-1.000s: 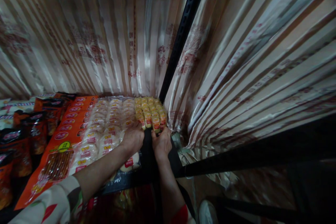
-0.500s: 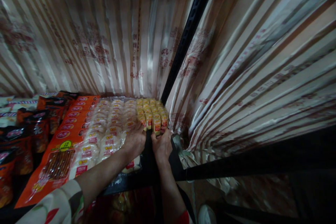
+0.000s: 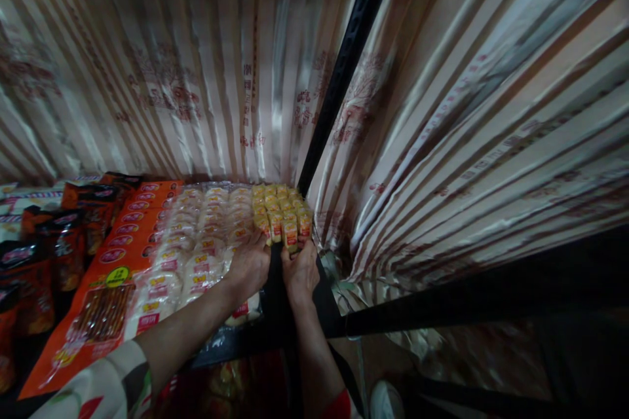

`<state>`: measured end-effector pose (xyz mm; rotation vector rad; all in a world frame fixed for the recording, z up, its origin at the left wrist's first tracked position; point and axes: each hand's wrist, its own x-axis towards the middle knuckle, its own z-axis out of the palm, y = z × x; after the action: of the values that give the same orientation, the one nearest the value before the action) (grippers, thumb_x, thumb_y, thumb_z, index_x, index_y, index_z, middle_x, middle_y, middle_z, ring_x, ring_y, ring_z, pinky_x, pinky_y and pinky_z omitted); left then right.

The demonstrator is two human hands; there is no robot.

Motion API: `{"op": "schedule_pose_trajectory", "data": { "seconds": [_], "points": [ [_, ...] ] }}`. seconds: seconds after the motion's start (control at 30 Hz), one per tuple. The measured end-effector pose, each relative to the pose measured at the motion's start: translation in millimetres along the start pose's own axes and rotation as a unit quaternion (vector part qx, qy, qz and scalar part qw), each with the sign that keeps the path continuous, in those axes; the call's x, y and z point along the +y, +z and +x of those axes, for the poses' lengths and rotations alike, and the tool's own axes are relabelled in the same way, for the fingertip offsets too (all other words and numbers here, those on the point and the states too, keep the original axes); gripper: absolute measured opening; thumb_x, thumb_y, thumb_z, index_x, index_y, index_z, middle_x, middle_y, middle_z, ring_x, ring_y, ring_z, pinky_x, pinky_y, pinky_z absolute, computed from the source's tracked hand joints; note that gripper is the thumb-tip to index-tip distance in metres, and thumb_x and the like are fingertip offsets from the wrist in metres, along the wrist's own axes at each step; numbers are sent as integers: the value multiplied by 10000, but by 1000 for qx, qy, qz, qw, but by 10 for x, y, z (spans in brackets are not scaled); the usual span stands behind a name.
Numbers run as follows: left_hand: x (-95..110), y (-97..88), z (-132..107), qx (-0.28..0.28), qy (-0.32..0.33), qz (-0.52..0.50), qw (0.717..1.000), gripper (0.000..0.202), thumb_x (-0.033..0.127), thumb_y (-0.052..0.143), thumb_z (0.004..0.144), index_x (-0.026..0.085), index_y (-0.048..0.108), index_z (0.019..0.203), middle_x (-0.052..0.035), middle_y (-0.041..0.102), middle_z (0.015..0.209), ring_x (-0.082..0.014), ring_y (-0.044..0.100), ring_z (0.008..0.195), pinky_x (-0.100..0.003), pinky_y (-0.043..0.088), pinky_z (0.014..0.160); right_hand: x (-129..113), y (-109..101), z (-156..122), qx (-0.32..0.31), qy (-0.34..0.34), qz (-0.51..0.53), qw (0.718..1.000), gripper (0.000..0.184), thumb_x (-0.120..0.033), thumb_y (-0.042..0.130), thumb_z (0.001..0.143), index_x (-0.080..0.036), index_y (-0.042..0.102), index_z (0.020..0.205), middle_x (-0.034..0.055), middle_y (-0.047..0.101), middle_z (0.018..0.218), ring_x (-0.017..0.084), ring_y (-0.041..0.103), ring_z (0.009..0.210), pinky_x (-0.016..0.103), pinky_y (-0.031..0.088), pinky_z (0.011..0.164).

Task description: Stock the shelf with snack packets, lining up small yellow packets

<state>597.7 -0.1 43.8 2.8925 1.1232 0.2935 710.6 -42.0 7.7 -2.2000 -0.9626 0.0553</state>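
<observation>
Small yellow packets with red labels (image 3: 280, 200) stand in tight rows at the right end of a black shelf (image 3: 275, 288). My right hand (image 3: 301, 272) has its fingers closed on the lower part of a front yellow packet (image 3: 290, 230), which sticks out slightly from its row. At the left front corner of the rows, my left hand (image 3: 249, 266) is closed with its fingertips against another yellow packet (image 3: 264, 225); its grip is partly hidden. Beside and under my left forearm lie clear-wrapped round white packs (image 3: 200, 268) in columns.
Left of the white packs lie overlapping orange snack bags (image 3: 115, 275), then dark orange-and-black bags (image 3: 69, 245). A black slotted upright post (image 3: 339, 88) rises behind the packets' right corner. Printed curtains (image 3: 211, 78) hang behind and to the right. A black rail (image 3: 442, 291) runs rightward.
The camera view has shifted slightly, so the shelf goods appear a little further left. Both hands stay at the same front yellow packets, with hardly any other visible change.
</observation>
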Motion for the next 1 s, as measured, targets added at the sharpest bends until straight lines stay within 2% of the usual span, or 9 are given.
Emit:
{"op": "schedule_pose_trajectory", "data": {
  "seconds": [0.3, 0.5, 0.67, 0.73, 0.83, 1.0],
  "points": [
    [9, -49, 0, -9, 8, 12, 1000, 237, 106, 442, 773, 90, 644, 896, -153, 592, 1055, -264, 491, 1105, -383, 389, 994, 40, 39, 24, 23, -24, 27, 999, 225, -261, 502, 795, -176, 510, 1003, 82, 556, 985, 154, 595, 674, 273, 432, 592],
    [23, -31, 1, 11, 21, -13, 1000, 242, 84, 442, 769, 79, 629, 922, -177, 565, 1140, -277, 455, 1169, -415, 364, 1027, -7, -19, 9, 35, -29, 15, 999, 206, -314, 469, 819, -177, 540, 955, 78, 576, 953, 165, 587, 700, 277, 434, 621],
    [109, -60, -2, 20, 18, -22, 999, 260, 83, 412, 811, 91, 638, 939, -144, 606, 1047, -250, 509, 1089, -390, 394, 1005, -32, -68, -17, -31, -60, 51, 996, 269, -311, 423, 856, -177, 598, 1009, 36, 674, 812, 165, 623, 707, 268, 452, 668],
    [141, -68, 1, 26, 22, -23, 999, 276, 87, 409, 817, 109, 635, 973, -123, 616, 1031, -242, 518, 1065, -387, 399, 1001, -11, -39, -16, -50, -96, 64, 992, 299, -284, 411, 862, -179, 634, 1030, 58, 702, 900, 165, 643, 767, 270, 468, 714],
    [162, -66, 11, 34, 34, -32, 998, 270, 96, 422, 815, 123, 636, 977, -115, 625, 1006, -242, 528, 1023, -395, 415, 977, 29, 17, -1, -41, -135, 85, 986, 336, -240, 390, 865, -161, 659, 1051, 95, 693, 1027, 168, 646, 880, 278, 479, 796],
    [160, -49, 9, 35, 43, -42, 998, 269, 107, 420, 819, 103, 641, 972, -132, 618, 1013, -250, 518, 1022, -393, 418, 959, 63, 48, 26, -27, -121, 86, 988, 355, -253, 386, 867, -136, 648, 1078, 107, 694, 1006, 184, 644, 885, 300, 482, 815]
  ]
}}
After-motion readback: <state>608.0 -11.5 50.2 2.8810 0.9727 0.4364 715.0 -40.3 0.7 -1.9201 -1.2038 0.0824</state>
